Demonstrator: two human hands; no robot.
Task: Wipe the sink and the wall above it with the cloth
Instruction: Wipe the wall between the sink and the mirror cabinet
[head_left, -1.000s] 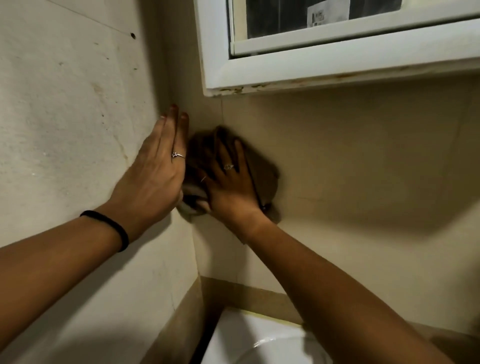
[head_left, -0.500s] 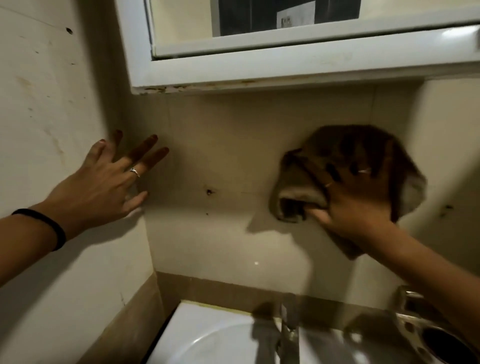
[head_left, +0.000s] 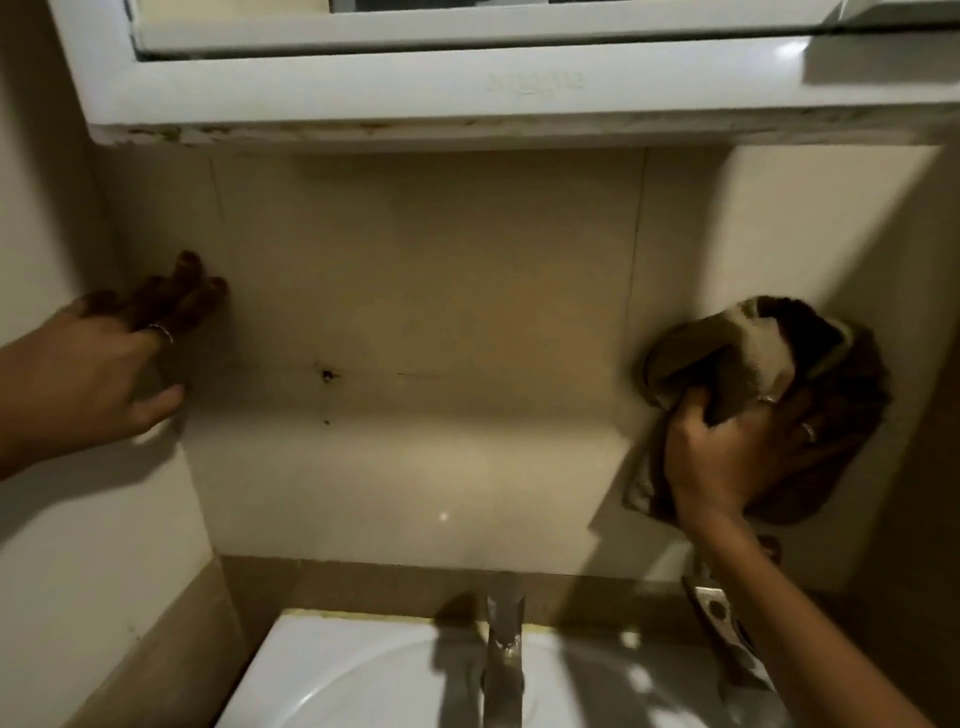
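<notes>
While the cloth (head_left: 769, 364) is bunched in the right hand (head_left: 727, 457) against the wall (head_left: 415, 260), it is best flattened for fuller contact; the left hand (head_left: 104, 374) is splayed, braced.

Sink (head_left: 322, 670) with tap (head_left: 503, 639) below wall (head_left: 415, 291)

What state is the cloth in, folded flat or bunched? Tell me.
Bunched. The cloth is crumpled in thick folds under the right hand, which grips it against the wall.
</notes>
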